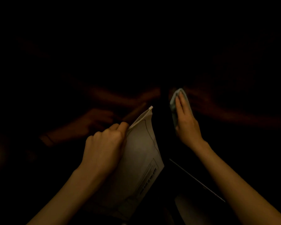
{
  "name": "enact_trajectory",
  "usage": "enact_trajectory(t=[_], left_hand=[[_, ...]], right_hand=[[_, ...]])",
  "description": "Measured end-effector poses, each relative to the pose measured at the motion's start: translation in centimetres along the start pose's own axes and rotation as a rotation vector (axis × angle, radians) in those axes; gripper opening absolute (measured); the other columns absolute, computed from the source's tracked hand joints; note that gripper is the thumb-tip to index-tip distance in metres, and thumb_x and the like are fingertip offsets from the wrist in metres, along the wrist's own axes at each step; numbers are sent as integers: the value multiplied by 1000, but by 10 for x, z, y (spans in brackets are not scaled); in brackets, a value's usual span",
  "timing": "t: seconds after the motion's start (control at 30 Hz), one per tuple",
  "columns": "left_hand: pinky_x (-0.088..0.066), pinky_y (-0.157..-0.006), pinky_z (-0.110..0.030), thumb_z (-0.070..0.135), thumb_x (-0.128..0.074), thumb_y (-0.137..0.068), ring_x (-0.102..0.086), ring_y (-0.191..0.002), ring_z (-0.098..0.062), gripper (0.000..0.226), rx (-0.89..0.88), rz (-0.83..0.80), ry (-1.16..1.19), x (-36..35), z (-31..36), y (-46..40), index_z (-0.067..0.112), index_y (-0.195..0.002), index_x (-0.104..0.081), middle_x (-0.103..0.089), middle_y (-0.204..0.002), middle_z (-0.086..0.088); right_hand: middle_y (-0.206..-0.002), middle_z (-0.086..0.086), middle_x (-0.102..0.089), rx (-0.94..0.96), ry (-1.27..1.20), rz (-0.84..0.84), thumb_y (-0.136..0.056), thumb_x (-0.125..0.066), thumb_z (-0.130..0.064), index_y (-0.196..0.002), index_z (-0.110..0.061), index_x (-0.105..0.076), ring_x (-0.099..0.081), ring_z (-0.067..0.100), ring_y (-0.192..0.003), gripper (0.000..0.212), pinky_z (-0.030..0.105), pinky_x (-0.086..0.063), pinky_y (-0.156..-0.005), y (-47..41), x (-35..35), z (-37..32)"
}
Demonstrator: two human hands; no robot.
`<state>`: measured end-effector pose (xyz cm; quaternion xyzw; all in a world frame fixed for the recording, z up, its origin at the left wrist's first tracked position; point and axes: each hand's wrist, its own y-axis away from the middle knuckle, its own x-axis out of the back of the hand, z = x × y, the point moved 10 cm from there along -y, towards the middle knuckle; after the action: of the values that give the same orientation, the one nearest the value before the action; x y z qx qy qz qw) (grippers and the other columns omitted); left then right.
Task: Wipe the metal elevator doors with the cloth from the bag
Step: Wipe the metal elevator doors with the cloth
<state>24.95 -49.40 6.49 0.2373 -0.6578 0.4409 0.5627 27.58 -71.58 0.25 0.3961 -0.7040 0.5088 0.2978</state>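
Note:
The scene is very dark. My left hand grips the top edge of a white zip bag with printed text near its bottom; the bag hangs tilted in the lower middle. My right hand lies flat, fingers straight, pressing a pale grey-green cloth against the dark metal elevator door ahead. The cloth shows around the fingertips and along the hand's left side. Dim reddish reflections of both arms appear in the door surface.
A thin bright line runs diagonally at the lower right, likely a door or floor edge. A faint pale patch lies below it. Everything else is too dark to make out.

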Motion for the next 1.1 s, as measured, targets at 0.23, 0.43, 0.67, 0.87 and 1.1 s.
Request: enact_trajectory(t=[0.23, 0.43, 0.67, 0.87, 1.1], left_hand=[[-34, -53, -27, 35, -34, -96, -61, -74, -21, 25, 22, 154, -16, 65, 4, -16, 29, -116, -48, -61, -105, 6], [-28, -53, -27, 31, -35, -98, -62, -81, -19, 20, 39, 207, -48, 95, 17, -31, 30, -114, -47, -60, -104, 8], [-29, -53, -28, 30, -34, -98, -60, -81, -20, 18, -2, 199, -94, 122, 19, -50, 28, -113, -44, -59, -101, 6], [-19, -45, -27, 29, -36, -98, -59, -74, -21, 15, -26, 256, -128, 159, 27, -61, 26, -110, -45, -60, -97, 5], [-25, -48, -27, 30, -34, -99, -58, -74, -19, 19, -43, 285, -144, 173, 28, -63, 27, -114, -45, -59, -100, 5]], right_hand=[[-158, 5, -6, 5, -160, 242, -86, -48, 9, -150, -9, -9, -5, 11, -141, 77, 28, -9, -108, -56, 85, -24], [-152, -10, 12, -63, -155, -43, -87, -49, 8, -148, -17, 8, -9, 22, -144, 87, 41, -37, -107, -15, 27, 2], [-158, 0, 3, -50, -202, 166, -92, -46, -6, -150, -11, 0, -2, 10, -141, 74, 33, -18, -114, -63, 100, -24], [-158, 5, -3, -23, -246, 281, -92, -44, -4, -149, -11, -8, -12, 22, -144, 68, 41, -25, -113, -92, 146, -37], [-147, -3, 23, -135, -42, -130, -91, -51, -4, -143, -17, 18, -8, 23, -145, 88, 35, -25, -115, -7, 12, 11]])
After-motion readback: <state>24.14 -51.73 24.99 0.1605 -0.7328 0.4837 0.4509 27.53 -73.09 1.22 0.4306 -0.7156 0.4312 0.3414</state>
